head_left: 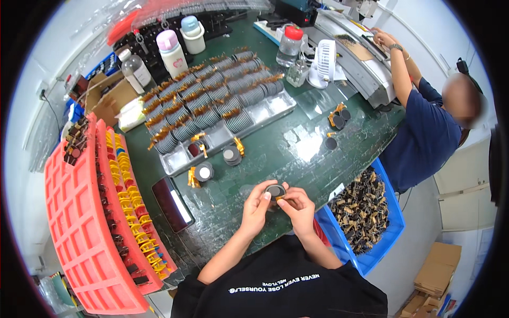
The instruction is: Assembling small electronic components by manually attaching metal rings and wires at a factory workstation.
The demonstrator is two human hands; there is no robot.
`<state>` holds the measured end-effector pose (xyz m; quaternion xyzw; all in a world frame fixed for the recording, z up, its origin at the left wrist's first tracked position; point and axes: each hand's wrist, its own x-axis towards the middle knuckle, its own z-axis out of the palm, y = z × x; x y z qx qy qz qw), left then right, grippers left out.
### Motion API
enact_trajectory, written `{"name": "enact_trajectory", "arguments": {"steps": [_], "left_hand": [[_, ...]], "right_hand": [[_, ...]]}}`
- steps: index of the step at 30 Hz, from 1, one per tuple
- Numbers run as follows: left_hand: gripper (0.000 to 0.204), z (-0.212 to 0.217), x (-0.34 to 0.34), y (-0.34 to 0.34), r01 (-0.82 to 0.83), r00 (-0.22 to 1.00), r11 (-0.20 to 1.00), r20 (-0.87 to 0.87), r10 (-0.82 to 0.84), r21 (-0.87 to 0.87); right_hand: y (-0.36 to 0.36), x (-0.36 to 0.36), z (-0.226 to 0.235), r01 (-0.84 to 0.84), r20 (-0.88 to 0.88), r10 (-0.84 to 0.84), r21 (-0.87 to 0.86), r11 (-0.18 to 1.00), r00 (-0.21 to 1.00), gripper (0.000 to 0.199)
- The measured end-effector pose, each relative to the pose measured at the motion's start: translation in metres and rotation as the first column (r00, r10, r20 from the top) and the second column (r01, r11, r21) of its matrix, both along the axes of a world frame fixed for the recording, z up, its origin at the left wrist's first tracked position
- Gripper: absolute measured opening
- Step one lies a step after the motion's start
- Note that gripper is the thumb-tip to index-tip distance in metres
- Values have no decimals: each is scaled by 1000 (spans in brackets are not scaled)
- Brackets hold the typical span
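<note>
Above the near edge of the green counter (254,165), we hold a dark round disc (274,190) in front of our black shirt (275,291). Our left grip (256,209) is closed on its left side, thumb laid at the rim, and our right grip (298,209) pinches its lower right side, fingers curled. Its flat face is turned up toward us.

Farther off and to our left, we see a metal tray (271,115) carrying rows of grey discs (217,94) packed face to face, orange-brown tabs sticking out. Just before it sit two small stacks (231,155) of discs; well to the right lie a little group (340,120) and, near that, one single disc (331,143). We have a phone (173,204) at our left, beside red foam trays (79,233) with yellow parts (127,204). At our right, a blue bin (395,227) is heaped with small black and tan parts (361,212). Past it, a co-worker (424,130) in navy stretches an arm over a long grey fixture (379,82).
</note>
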<state>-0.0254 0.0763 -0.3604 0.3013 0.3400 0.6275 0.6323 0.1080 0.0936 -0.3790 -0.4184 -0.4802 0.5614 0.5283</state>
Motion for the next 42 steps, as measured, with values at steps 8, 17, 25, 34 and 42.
{"name": "enact_trajectory", "arguments": {"steps": [8,17,25,34,42], "left_hand": [[30,-5,6,-1,-72,993,997,-92,72,2],[30,-5,12,-4,-116,988,993,-105,112,-31],[36,1,0,2,17,962,994,271,13,-105],[50,-7,-35,19,45,621,950,754,216,-309],[52,-17,-62,18,101,802,956,591,85,-274]], "right_hand": [[-5,-8,9,-78,-242,3,-303,950,970,10],[-5,-12,2,-69,-231,10,-249,966,973,12],[14,-6,33,-129,500,-144,472,872,854,19],[13,-4,38,-324,739,-161,466,823,654,51],[-1,9,15,-357,864,-104,310,881,493,51]]}}
